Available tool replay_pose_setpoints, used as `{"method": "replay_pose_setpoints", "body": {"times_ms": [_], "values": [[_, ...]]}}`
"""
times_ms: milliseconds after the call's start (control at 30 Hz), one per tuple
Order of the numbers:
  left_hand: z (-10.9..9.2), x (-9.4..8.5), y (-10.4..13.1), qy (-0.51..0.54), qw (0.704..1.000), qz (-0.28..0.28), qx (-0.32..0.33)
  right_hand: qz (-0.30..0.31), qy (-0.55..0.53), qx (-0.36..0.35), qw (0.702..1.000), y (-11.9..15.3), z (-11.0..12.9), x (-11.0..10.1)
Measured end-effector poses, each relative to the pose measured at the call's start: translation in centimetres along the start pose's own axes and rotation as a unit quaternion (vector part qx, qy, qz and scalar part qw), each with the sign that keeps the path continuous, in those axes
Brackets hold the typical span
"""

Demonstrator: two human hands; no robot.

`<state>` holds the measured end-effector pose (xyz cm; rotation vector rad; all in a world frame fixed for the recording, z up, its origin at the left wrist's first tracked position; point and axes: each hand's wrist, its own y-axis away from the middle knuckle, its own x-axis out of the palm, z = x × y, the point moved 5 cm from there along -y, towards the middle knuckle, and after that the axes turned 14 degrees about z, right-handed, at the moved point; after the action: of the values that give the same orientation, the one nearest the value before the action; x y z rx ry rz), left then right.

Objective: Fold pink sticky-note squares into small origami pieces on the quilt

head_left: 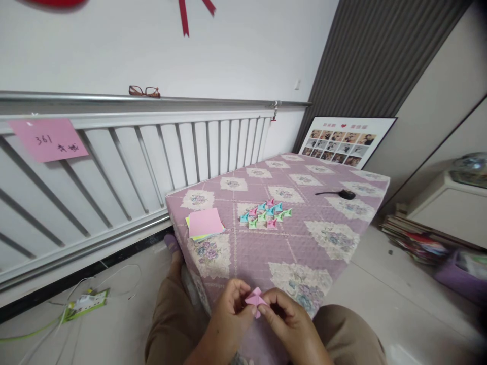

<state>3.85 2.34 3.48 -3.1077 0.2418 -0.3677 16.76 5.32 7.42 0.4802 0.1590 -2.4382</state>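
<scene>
Between my two hands is a small pink origami piece [256, 299], folded with pointed corners. My left hand [233, 309] pinches its left side, and my right hand [283, 314] pinches the right side. Both hands are just above the near end of the table. Farther in, several finished-looking folded paper pieces [262, 217] in pink, blue and green stand grouped in rows on the cloth. To their left lies a stack of square coloured paper [205, 223], pink on top with yellow and blue edges showing.
A purple floral tablecloth [262, 248] covers the table, with a black spoon-shaped object [346, 194] at its right. A white radiator [133, 167] runs along the left, with glasses [144, 91] on the pipe above. A power strip [87, 304] with cables lies on the floor.
</scene>
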Motion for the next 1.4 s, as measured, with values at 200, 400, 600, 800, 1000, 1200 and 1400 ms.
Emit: {"method": "replay_pose_setpoints", "body": {"times_ms": [200,400,600,800,1000,1200,1400], "values": [[1.7,0.4,0.4,-0.006,0.995,0.033,-0.089,-0.047,-0.049,0.005,0.998,0.4,-0.6,0.7],[2.3,-0.1,0.4,-0.069,0.994,0.008,-0.087,-0.073,-0.129,0.025,0.989,0.1,-1.9,1.4],[1.7,-0.4,0.5,-0.174,0.982,-0.014,-0.065,-0.048,-0.132,0.036,0.989,-0.4,-1.0,1.4],[1.4,0.2,0.7,-0.081,0.992,0.030,-0.093,-0.043,-0.155,0.033,0.986,-0.5,-0.9,1.6],[1.3,-0.1,0.8,-0.082,0.993,0.018,-0.083,-0.084,-0.080,0.012,0.993,-0.1,-1.0,1.2],[0.4,-0.4,1.0,-0.191,0.979,-0.002,-0.075,-0.047,-0.067,0.028,0.996,-0.1,-0.2,0.8],[-0.3,-0.4,1.0,-0.243,0.968,-0.019,-0.062,-0.042,-0.022,0.047,0.998,-0.2,0.4,0.0]]}}
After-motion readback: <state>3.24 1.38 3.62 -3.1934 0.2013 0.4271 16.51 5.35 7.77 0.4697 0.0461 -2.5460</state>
